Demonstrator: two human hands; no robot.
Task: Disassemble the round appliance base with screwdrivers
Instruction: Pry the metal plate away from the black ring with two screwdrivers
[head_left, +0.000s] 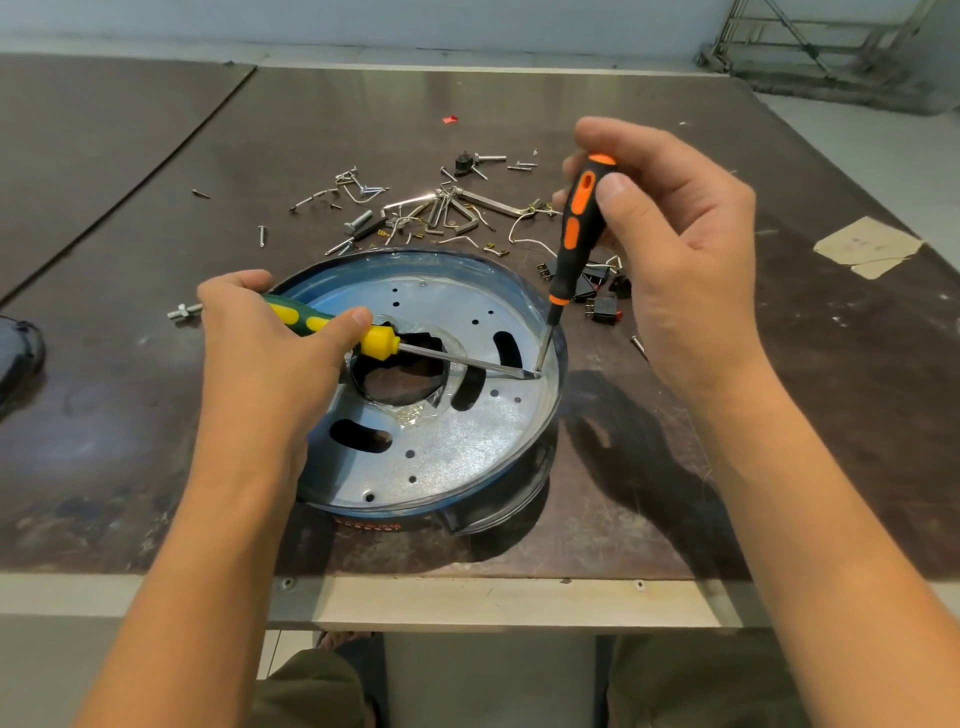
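Observation:
The round appliance base (457, 447) lies on the dark table, a silver perforated metal plate inside a blue rim with a central hole. My left hand (260, 358) grips a green-and-yellow screwdriver (363, 335) held nearly flat, its shaft reaching right across the hole. My right hand (670, 244) holds a black-and-orange screwdriver (579, 228) nearly upright. Both tips meet at one spot near the plate's right edge (537, 371).
Loose screws, bolts, hex keys and wire bits (441, 208) are scattered behind the base. Small black switches (602, 304) lie at its right. A bolt (184, 313) sits left of my hand, a dark object (18, 358) at the left edge, tape (867, 247) at right.

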